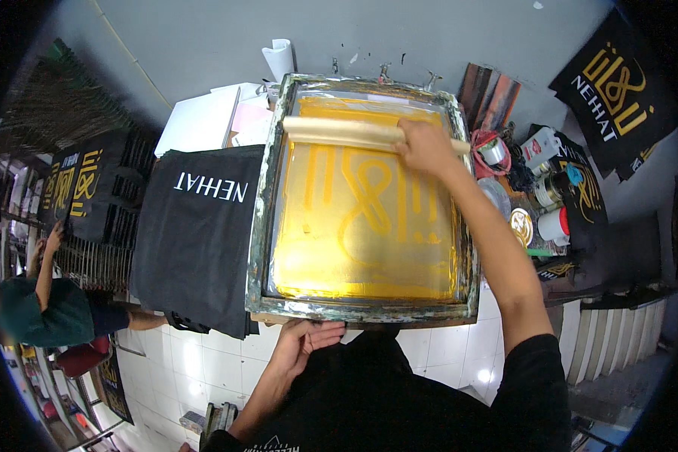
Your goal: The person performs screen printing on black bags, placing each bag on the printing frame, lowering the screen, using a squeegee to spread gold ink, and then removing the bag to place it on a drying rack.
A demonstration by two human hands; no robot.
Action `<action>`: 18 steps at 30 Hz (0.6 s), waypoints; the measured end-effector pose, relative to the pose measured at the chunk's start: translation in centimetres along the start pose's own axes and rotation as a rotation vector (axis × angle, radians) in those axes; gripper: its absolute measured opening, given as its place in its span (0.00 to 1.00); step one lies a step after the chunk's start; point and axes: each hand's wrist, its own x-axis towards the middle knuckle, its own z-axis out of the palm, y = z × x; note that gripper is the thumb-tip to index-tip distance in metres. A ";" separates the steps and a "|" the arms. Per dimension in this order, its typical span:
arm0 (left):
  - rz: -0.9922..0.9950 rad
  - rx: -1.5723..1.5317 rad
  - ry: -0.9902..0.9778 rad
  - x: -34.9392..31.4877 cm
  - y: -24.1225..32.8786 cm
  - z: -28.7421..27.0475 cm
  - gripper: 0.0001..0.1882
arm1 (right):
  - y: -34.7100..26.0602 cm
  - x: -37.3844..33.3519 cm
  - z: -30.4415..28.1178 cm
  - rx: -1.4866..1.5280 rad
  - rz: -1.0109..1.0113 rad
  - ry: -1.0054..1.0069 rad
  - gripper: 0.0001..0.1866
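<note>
In front of me lies a screen-printing frame (256,241) with a worn, paint-stained rim. Its mesh (399,264) is coated yellow, and a looping lettered design shows through it. My right hand (427,145) is closed around a long pale wooden squeegee (339,134), which spans the mesh crosswise near the far end. The squeegee's lower edge hides the ink it touches. At the frame's near edge, my left hand (307,343) rests with fingers stretched out against the board's underside edge, gripping nothing that I can see.
Black printed fabric (192,248) is stacked left of the frame, with white papers (198,120) behind. Ink pots and a white jug (540,147) crowd the right side. Black printed pieces (610,90) hang on the right wall. Another person (53,309) handles black pieces at far left.
</note>
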 end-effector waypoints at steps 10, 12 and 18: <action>0.423 0.792 -0.100 2.8 8.3 2.4 0.15 | 4.3 5.1 -0.6 -0.055 0.111 -0.044 0.33; 0.737 1.165 0.049 6.5 15.1 7.3 0.16 | 4.7 4.2 0.8 -0.133 0.153 0.037 0.37; 1.278 1.859 0.305 19.1 28.8 9.7 0.24 | 0.9 3.1 0.9 -0.189 0.161 0.059 0.41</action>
